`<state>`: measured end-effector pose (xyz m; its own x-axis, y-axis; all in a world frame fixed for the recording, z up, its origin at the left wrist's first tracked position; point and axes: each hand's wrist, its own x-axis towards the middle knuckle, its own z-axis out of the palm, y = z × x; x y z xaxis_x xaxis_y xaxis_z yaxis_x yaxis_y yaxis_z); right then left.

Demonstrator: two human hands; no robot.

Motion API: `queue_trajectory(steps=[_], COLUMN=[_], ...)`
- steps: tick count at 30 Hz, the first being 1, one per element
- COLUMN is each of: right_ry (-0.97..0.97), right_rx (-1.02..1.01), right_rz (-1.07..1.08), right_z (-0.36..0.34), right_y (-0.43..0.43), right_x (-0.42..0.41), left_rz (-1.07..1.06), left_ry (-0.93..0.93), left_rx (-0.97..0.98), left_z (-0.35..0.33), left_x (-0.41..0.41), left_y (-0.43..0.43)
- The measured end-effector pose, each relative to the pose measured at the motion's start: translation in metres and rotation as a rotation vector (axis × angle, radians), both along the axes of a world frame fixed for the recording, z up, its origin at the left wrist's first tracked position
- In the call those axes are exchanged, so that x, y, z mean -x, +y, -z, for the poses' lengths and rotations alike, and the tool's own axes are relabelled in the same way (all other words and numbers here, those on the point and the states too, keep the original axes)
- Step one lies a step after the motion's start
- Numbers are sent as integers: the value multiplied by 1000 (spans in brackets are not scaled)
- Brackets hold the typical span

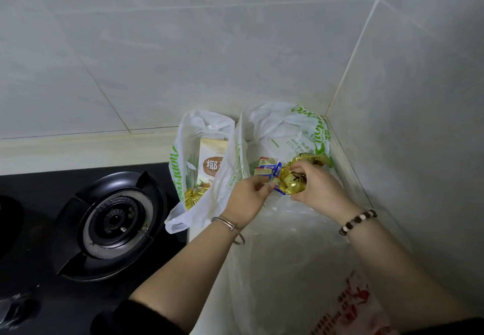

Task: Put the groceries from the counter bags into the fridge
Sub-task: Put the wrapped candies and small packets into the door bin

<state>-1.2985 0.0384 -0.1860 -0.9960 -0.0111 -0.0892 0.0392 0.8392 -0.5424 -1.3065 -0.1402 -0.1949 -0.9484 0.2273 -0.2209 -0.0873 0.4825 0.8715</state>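
**A:** What do the fingers have hold of?

**B:** The right hand (318, 186) curls its fingers over a crinkled gold foil-wrapped ball (292, 184), with the thumb beneath it. The left hand (248, 196) pinches a cluster of small blue-and-yellow flat packets (265, 168), which touch the ball's left side.

**A:** And just around them?

**B:** Both hands work at the mouth of a white plastic bag with green print (288, 127). Just beyond the right fingertips, a second gold foil parcel (311, 158) lies inside it. Beside the left knuckles, further left, a second white green-printed bag (207, 122) holds an upright cream carton with a brown label (210, 161) and loose gold foil pieces (193, 196).

**A:** Further out?

**B:** There is a silver bangle (230, 226) on the left wrist and a bracelet of dark and pale beads (357, 220) on the right. A black gas hob burner (115, 219) sits well left of the left hand.
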Motion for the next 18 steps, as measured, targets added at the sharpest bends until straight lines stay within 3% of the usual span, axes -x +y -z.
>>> queue_trajectory(steps=[2,5,14,18], right_ry=[3,28,24,25], right_rx=[46,39,35,125], right_rz=[-23,-80,-165,-134], right_z=[-6,-10,-1,6], right_y=[-8,-18,-31,-25], right_x=[-1,-1,-1,2], left_rz=[-66,-78,-112,-234], left_ry=[-158,-296,-434,-346], left_rx=[-187,-219,-184,-187], left_z=[-10,-19,-19,-12], left_x=[6,13,18,21], left_y=[2,1,0,4])
